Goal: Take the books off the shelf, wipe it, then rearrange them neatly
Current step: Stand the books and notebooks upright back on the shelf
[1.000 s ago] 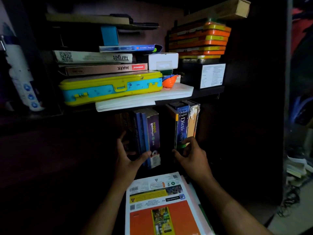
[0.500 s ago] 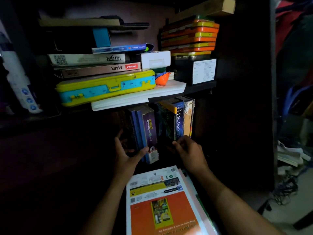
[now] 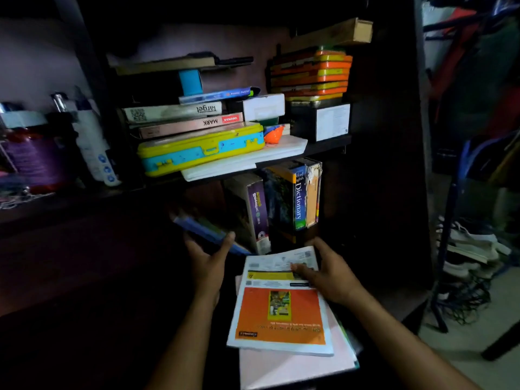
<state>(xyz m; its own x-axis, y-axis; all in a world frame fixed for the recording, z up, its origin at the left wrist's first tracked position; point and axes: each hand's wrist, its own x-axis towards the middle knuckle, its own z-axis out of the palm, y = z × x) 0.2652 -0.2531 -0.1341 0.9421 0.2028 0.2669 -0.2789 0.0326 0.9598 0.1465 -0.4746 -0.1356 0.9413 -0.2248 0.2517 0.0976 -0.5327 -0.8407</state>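
Observation:
My left hand grips thin blue books, tilted out of the lower shelf toward the left. My right hand rests on the far end of an orange-covered book, thumb on its cover; this book tops a loose pile in front of me. Still upright in the lower shelf stand a purple-spined book, a dark book, the blue Dictionary and a worn tan book.
The upper shelf carries a yellow-and-blue case, flat books marked target and MARK, a white box, a black box and orange-yellow tins. Bottles stand at left. Shoes and cables lie on the floor at right.
My left hand pulled the blue books out of the row and tipped them left. My right hand left the dictionary's side and came down onto the orange book.

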